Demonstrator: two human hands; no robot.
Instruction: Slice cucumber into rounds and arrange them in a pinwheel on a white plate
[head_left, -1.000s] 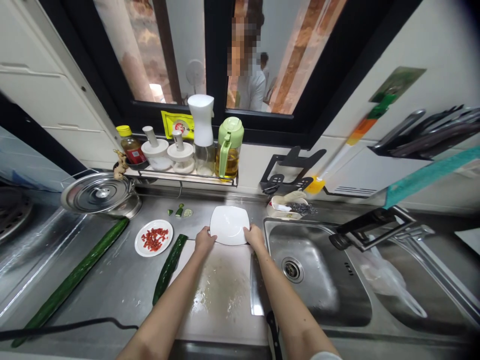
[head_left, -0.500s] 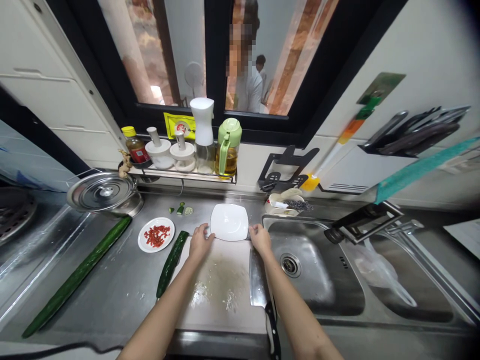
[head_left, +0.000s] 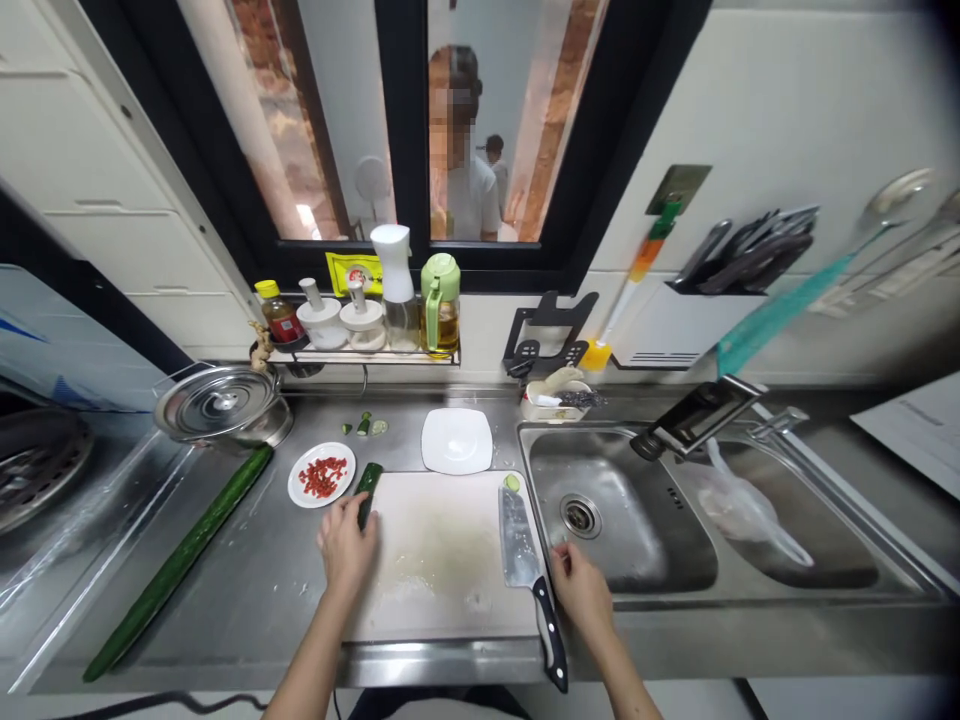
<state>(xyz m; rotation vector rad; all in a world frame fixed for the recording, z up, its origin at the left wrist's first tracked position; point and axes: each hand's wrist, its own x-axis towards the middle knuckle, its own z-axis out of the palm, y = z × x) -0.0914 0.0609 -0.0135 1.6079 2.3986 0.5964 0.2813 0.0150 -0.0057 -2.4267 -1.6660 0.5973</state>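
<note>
My left hand [head_left: 347, 548] is closed over a short piece of cucumber [head_left: 369, 481] at the left edge of the white cutting board [head_left: 427, 600]; the piece's near end is hidden under the hand. My right hand [head_left: 583, 590] has its fingers curled together, with nothing visible in them, between the board and the sink. Close to it, a cleaver [head_left: 517, 540] lies on the board's right side, its black handle past the front edge. A cucumber slice [head_left: 511, 482] rests near the blade's tip. Just behind the board is a bare white plate [head_left: 457, 441].
A small plate [head_left: 295, 492] of chopped red pieces stands left of the board. A long cucumber [head_left: 180, 560] lies further left, before a lidded steel pot [head_left: 225, 405]. Cucumber scraps [head_left: 364, 425] lie behind. The sink [head_left: 637, 550] is at right; a seasoning rack [head_left: 367, 357] hangs behind.
Both hands have left the white plate, which stays behind the board. My left hand came back and left onto the cucumber piece; my right hand came nearer, beside the cleaver. The view shifted.
</note>
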